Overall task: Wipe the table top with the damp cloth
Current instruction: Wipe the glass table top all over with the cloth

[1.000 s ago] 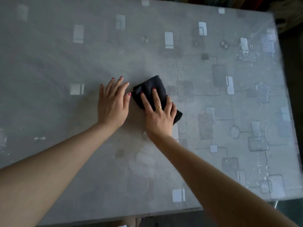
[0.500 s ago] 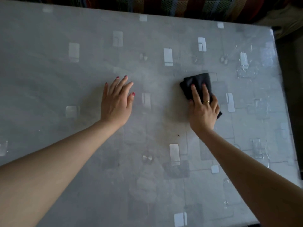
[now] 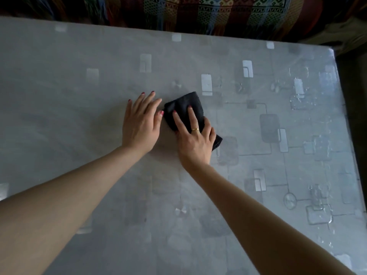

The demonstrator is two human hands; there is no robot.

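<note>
Cloth (image 3: pixel 183 108) (black, folded) slid back leftward under right hand's (image 3: pixel 195 140) flat fingers, beside flat left hand (image 3: pixel 140 128).

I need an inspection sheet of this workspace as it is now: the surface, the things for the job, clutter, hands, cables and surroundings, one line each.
Surface: grey table top with a pattern of pale rectangles; a glossy sheen with shiny marks near its right edge.
Job's things: dark cloth, folded, lying flat on the table near the middle.
Clutter: nothing seen.
Hands: right hand presses the cloth with straight fingers; left hand lies flat on the table just left of the cloth, its thumb close to the cloth's edge.
Cables: nothing seen.
Surroundings: striped, patterned fabric beyond the far edge; dark area to the right.
</note>
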